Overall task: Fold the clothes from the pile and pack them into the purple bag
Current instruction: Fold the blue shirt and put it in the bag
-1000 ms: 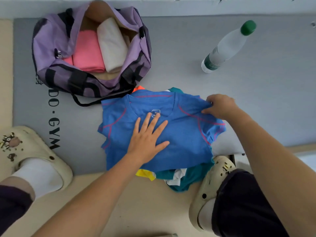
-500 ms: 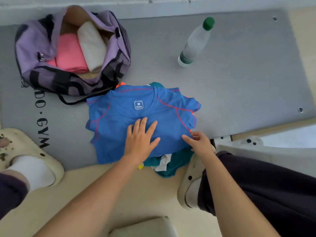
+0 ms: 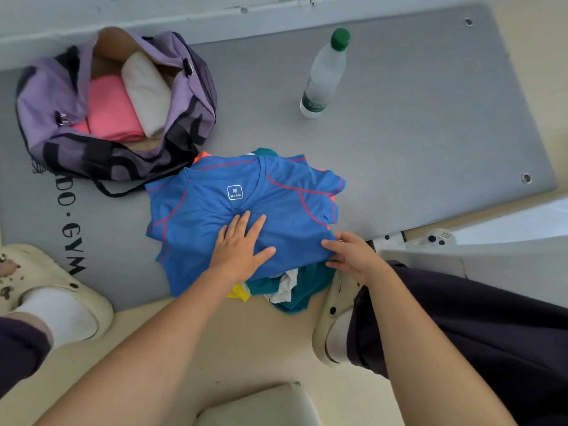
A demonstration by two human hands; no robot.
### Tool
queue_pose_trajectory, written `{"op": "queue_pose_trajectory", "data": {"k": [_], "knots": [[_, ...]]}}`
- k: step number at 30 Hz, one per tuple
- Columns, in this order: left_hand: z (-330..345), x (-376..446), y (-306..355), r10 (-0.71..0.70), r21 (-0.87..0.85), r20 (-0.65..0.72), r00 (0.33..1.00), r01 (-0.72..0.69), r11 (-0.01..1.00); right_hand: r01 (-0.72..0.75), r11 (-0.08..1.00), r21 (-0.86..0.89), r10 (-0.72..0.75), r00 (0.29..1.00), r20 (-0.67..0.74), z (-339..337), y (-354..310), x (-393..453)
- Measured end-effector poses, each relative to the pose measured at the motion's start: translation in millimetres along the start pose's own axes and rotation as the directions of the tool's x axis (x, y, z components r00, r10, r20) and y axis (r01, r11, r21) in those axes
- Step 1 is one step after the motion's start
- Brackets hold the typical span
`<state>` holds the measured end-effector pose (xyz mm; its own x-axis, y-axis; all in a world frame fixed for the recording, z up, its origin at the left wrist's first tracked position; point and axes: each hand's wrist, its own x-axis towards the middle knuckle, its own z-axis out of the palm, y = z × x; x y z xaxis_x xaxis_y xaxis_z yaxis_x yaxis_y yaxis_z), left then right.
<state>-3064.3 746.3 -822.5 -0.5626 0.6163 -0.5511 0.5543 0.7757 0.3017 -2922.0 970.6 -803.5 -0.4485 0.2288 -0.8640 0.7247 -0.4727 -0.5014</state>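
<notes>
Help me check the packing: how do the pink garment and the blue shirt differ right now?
The pink garment is folded into a compact bundle; the blue shirt is spread open, size label showing. The pink garment sits inside the purple bag; the blue shirt lies atop the pile on the mat, under the left hand, the right hand at its edge.

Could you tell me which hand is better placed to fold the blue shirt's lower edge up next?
The right hand, probably. Its fingers already pinch the blue shirt at its lower right edge, while the left hand lies flat on the middle, pinning it on the pile.
</notes>
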Motion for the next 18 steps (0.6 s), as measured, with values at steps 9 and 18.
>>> {"op": "queue_pose_trajectory", "data": {"k": [9,18], "knots": [[6,2,-3,0.003,-0.006,-0.001,1.000,-0.003,1.000,0.022,0.972,0.234,-0.037,0.997,0.061,-8,13,-2],[5,3,-6,0.015,-0.024,0.021,1.000,-0.014,1.000,-0.054,0.997,-0.064,0.050,0.997,-0.061,-21,17,-8]]}}
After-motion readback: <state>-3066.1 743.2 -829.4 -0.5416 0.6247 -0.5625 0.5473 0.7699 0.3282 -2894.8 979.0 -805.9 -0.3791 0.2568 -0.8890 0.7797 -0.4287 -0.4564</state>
